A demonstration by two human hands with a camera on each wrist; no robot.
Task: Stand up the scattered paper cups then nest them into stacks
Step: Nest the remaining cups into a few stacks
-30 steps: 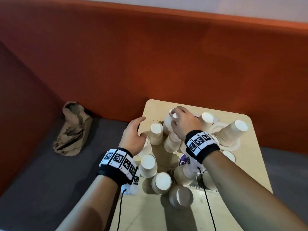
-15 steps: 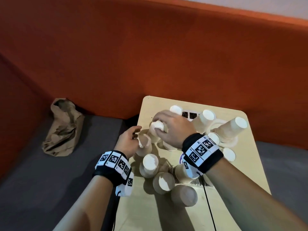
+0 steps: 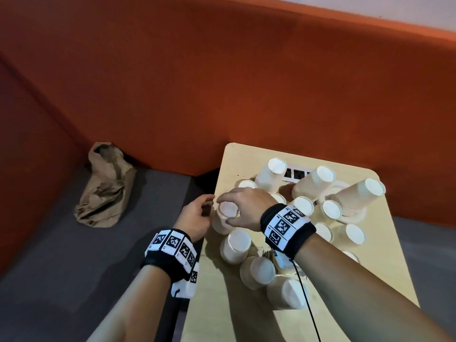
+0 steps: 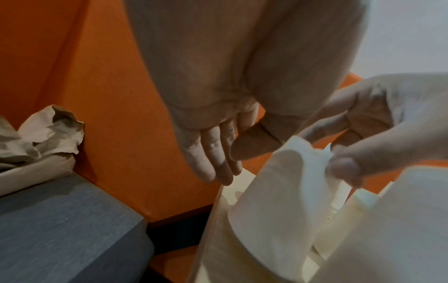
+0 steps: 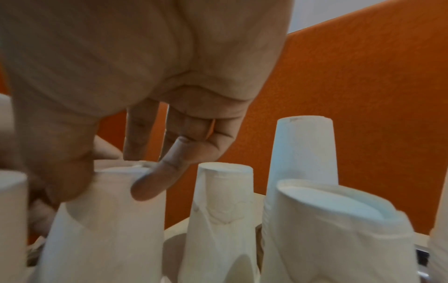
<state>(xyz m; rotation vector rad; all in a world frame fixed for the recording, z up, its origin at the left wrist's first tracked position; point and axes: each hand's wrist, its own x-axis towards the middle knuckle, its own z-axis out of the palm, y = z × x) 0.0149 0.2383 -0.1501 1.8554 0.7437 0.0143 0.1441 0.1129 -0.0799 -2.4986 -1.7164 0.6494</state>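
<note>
An orange upholstered backrest point(image 3: 222, 82) fills most of the head view, rising behind a grey cushioned seat point(image 3: 61, 267). A second orange panel point(image 3: 29, 156) meets it at the left, forming a corner. Above the backrest's top edge, at the upper right, a strip of pale wall point(image 3: 407, 11) shows. A crumpled brown paper bag point(image 3: 106, 186) lies on the seat, close to that corner. A light wooden bench point(image 3: 214, 304) with rounded corners stands against the backrest, its left edge just beside the seat. The lighting is dim and warm, casting soft shadows on the wood.
</note>
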